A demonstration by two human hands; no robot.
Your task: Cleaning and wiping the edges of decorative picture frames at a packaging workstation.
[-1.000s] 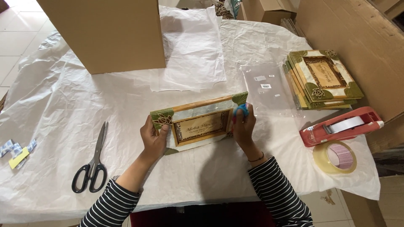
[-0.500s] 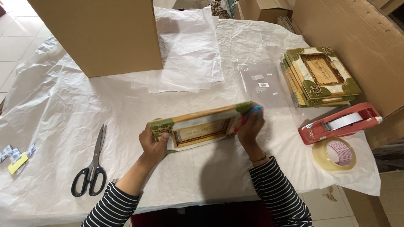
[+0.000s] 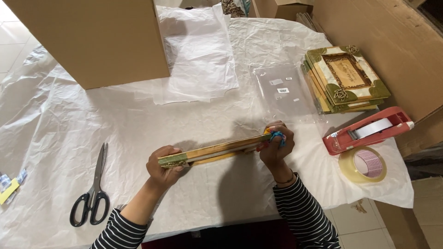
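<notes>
1. Materials: the table [image 3: 69,120] is covered in crinkled white paper. A flat rectangular picture frame [image 3: 214,151], gold-toned wood with green ornamental corners, is held at the centre of the view.
2. A stack of matching frames [image 3: 345,78] lies at 2 o'clock, flat, cream face with green corners and metal rosettes. Just beside it at 1 o'clock lies a clear plastic sleeve [image 3: 284,92].
3. A red tape dispenser [image 3: 369,130] and a roll of clear tape [image 3: 362,164] sit at 3 o'clock, near each other. Black-handled scissors [image 3: 92,189] lie at 8 o'clock. A plain brown cardboard box [image 3: 92,39] stands at 11 o'clock.
4. Change: a second ago the frame showed its face to the camera; it has since tipped over, so that only its thin edge is presented.
5. Pose: the left hand [image 3: 164,167] is closed around the frame's left green corner, fingers wrapped over the edge. The right hand [image 3: 275,146] clasps the right end, with a small blue item, unidentifiable, pinched against it. Both forearms wear striped sleeves.
</notes>
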